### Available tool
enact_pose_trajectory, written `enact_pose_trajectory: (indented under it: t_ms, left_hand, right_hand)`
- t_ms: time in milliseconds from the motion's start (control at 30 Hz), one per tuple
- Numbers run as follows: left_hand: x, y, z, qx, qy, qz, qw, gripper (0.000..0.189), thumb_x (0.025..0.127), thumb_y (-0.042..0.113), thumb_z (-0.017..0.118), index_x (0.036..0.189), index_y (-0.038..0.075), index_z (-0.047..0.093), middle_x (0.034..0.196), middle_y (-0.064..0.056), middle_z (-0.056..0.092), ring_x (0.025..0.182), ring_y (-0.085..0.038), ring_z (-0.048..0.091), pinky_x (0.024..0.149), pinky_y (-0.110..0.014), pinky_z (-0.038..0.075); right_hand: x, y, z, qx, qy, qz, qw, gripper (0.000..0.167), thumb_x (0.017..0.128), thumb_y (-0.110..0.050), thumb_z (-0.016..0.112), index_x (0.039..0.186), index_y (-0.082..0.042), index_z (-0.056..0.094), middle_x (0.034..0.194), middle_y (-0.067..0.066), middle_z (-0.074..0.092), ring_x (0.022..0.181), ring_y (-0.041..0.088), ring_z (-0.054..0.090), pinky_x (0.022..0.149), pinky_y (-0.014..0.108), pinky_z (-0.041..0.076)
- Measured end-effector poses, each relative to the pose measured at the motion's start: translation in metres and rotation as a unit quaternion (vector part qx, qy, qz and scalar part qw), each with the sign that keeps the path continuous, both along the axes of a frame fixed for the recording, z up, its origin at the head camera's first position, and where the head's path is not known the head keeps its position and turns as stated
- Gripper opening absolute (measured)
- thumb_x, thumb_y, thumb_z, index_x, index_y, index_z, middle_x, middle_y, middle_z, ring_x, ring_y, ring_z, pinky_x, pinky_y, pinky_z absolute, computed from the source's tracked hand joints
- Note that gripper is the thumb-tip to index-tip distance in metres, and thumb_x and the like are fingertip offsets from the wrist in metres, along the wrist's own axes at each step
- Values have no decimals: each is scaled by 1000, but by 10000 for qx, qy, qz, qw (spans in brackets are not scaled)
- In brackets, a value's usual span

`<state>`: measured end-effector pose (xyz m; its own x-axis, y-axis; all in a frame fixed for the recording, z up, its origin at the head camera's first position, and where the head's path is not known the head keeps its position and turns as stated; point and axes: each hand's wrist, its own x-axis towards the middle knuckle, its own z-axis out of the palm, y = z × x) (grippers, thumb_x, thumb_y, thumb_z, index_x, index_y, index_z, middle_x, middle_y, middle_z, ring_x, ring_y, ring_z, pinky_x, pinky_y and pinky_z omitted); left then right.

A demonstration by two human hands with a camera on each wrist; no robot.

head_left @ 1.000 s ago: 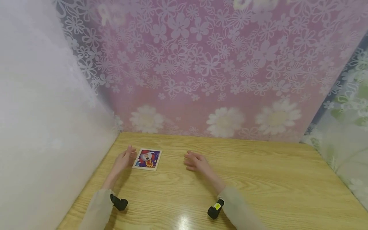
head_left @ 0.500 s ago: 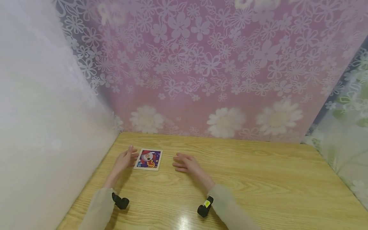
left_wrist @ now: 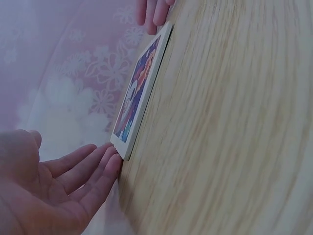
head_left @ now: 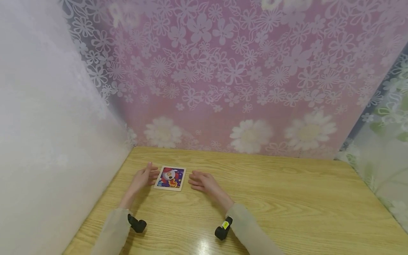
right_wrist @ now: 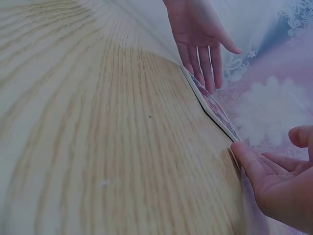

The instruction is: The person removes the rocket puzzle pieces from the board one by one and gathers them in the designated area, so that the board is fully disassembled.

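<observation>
- A square board [head_left: 170,179] lies flat on the left part of the counter [head_left: 271,198], between the two hands; its pale, slightly rounded border encloses a printed picture.
- Inside that border, the print shows a white and red rounded figure, an orange flame-like shape and small stars on purple.
- The board looks thin and stiff, with a plain pale edge seen from the side; its material cannot be told.
- The counter has a yellowish wood-grain surface with a bright glare spot near the front.
- The left hand [head_left: 142,177] stands on edge at the board's left side, palm turned inward, thumb raised; its fingers [left_wrist: 100,183] are extended, fingertips meeting the board's edge, curled round nothing.
- The right hand [head_left: 204,181] faces it from the board's right side, fingers [right_wrist: 252,164] reaching out, gently bent and gripping nothing; the head view shows a narrow gap, while in the right wrist view the fingertip overlaps the board's corner, so contact cannot be told.
- Both forearms angle inward in pale sleeves [head_left: 251,226].
- Behind hangs a pink backdrop [head_left: 207,71] with white flowers.
</observation>
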<state>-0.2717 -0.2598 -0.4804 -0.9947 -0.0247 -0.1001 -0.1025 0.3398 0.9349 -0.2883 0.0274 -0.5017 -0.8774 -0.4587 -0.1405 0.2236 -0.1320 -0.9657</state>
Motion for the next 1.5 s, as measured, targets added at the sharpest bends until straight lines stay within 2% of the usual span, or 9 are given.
enact_pose_trajectory:
  t_ms: [200, 533, 867, 1500]
  left_hand:
    - [-3, 7, -3, 211, -123, -70, 9997, 83, 107, 58, 23, 143, -13, 47, 140, -32, 54, 125, -42, 60, 90, -40, 59]
    - [-6, 14, -9, 908, -225, 8, 9956, 86, 105, 61, 26, 143, -13, 46, 139, -34, 54, 124, -41, 60, 93, -38, 57]
    - [0, 28, -4, 890, -345, 176, 9953, 77, 107, 56, 30, 140, -11, 51, 136, -30, 58, 121, -37, 64, 91, -36, 58]
    - [0, 53, -8, 1504, -467, 141, 9874, 68, 111, 46, 30, 136, -13, 54, 134, -31, 60, 120, -37, 64, 93, -38, 57]
  right_hand:
    - [1, -1, 0, 25, -74, -43, 10000, 49, 112, -17, 36, 152, 11, 32, 151, 29, 43, 134, 38, 52, 103, 39, 52]
    - [1, 3, 2, 68, -137, -225, 9996, 48, 112, -15, 37, 151, 13, 32, 151, 31, 41, 135, 41, 51, 102, 38, 52]
    - [3, 15, 5, 140, -78, -173, 9997, 53, 112, -19, 38, 151, 14, 30, 151, 32, 41, 135, 41, 50, 104, 40, 51]
    - [3, 42, 2, 368, -87, -406, 9985, 51, 111, -20, 40, 150, 13, 35, 147, 30, 48, 128, 37, 58, 98, 37, 55]
